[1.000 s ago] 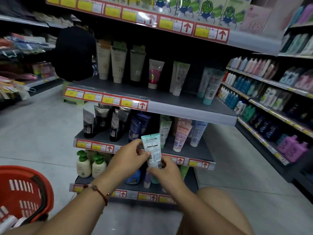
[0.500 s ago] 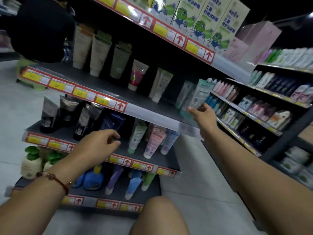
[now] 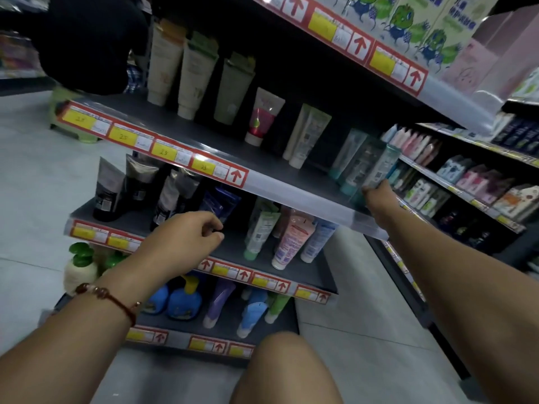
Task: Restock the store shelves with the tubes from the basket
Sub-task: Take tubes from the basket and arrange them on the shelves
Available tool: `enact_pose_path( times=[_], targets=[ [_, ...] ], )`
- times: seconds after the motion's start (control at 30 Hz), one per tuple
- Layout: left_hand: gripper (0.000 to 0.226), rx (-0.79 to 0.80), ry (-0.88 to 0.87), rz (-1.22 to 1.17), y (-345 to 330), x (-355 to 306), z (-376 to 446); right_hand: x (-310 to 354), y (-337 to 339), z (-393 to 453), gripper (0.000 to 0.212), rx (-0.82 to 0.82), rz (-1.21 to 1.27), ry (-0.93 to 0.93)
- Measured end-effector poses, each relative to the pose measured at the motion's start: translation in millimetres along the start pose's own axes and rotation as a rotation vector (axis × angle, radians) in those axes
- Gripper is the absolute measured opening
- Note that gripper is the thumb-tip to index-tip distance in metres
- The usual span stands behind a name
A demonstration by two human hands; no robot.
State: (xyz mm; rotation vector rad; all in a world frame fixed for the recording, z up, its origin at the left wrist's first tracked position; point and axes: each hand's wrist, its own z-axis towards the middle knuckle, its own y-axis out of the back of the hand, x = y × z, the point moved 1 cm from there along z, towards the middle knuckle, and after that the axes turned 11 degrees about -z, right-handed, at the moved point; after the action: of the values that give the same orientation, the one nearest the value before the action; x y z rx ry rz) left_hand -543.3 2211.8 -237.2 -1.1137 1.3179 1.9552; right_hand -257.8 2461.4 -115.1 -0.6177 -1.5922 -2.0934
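My right hand (image 3: pixel 379 196) grips the lower end of a pale teal tube (image 3: pixel 382 164) and holds it upright at the right end of the upper grey shelf (image 3: pixel 262 158), beside two similar teal tubes (image 3: pixel 354 167). My left hand (image 3: pixel 186 240) hovers in front of the middle shelf (image 3: pixel 233 249) with fingers loosely curled and nothing in it. A red cord bracelet sits on that wrist. The basket is out of view.
More tubes stand along the upper and middle shelves; pump bottles (image 3: pixel 81 266) and lying tubes fill the bottom shelf. A side aisle of bottles (image 3: pixel 472 182) runs at right. A person in dark clothes (image 3: pixel 87 45) crouches at the far left. My knee (image 3: pixel 285 371) is at the bottom.
The tube went from both hands at the middle shelf up to the right end of the upper shelf in my right hand alone. My left hand let go and stayed low. The view tilted.
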Motion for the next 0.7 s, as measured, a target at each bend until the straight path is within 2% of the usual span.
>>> enact_pose_path(
  times=[0.07, 0.13, 0.2, 0.27, 0.4, 0.53, 0.63, 0.7],
  targets=[
    [0.018, 0.009, 0.013, 0.017, 4.2, 3.3, 0.3, -0.7, -2.7, -2.8, 0.046, -0.014, -0.026, -0.035],
    [0.016, 0.021, 0.037, 0.039, 9.8, 6.7, -1.7, 2.3, -4.3, -14.5, 0.045, -0.115, -0.024, -0.011],
    [0.016, 0.032, 0.056, 0.054, 17.2, 10.5, -6.2, 9.7, -10.3, -38.5, 0.053, -0.227, 0.004, 0.123],
    [0.016, 0.037, 0.077, 0.079, 28.4, 13.8, -14.0, 22.6, -25.2, -81.3, 0.063, -0.205, -0.017, 0.296],
    [0.022, 0.066, 0.174, 0.135, 61.4, 25.9, -41.8, 51.0, -78.2, -180.4, 0.056, 0.095, -0.013, 0.642],
    [0.039, 0.144, 0.345, 0.325, 99.9, 54.0, -91.1, 78.8, -140.8, -268.3, 0.057, 0.519, -0.171, 0.824],
    [0.051, 0.171, 0.529, 0.424, 129.0, 82.2, -146.7, 103.2, -179.0, -331.4, 0.058, 0.694, -0.219, 0.975],
    [0.046, 0.150, 0.604, 0.425, 148.6, 98.4, -187.9, 119.7, -197.1, -371.0, 0.056, 0.800, -0.249, 1.056]
  ],
)
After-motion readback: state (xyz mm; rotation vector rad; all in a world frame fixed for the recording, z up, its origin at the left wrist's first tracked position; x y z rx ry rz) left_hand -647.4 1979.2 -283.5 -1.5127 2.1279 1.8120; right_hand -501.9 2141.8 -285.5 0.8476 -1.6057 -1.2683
